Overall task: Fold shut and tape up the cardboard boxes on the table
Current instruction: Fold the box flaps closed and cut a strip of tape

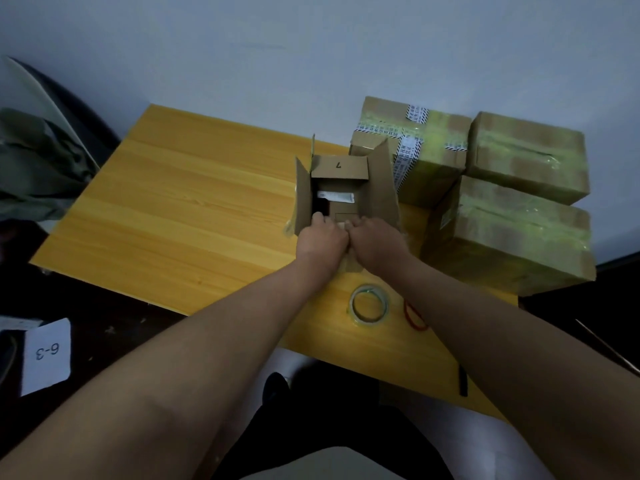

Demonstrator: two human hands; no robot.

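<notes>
An open cardboard box [379,188] stands near the middle of the yellow wooden table [180,209]. Its left, right and far flaps stand up, and the far flap bears the number 7. White paper lies inside. My left hand [320,240] and my right hand [375,242] sit side by side on the near flap, fingers curled over its edge into the box opening. A roll of clear tape [369,306] lies flat on the table just behind my hands, between my forearms.
Three taped boxes [519,188] are stacked at the table's right end, close to the open box. A red loop [414,315] lies by the tape roll. A card marked 6-3 [46,355] is on the floor at left, a dark chair [45,147] beyond it.
</notes>
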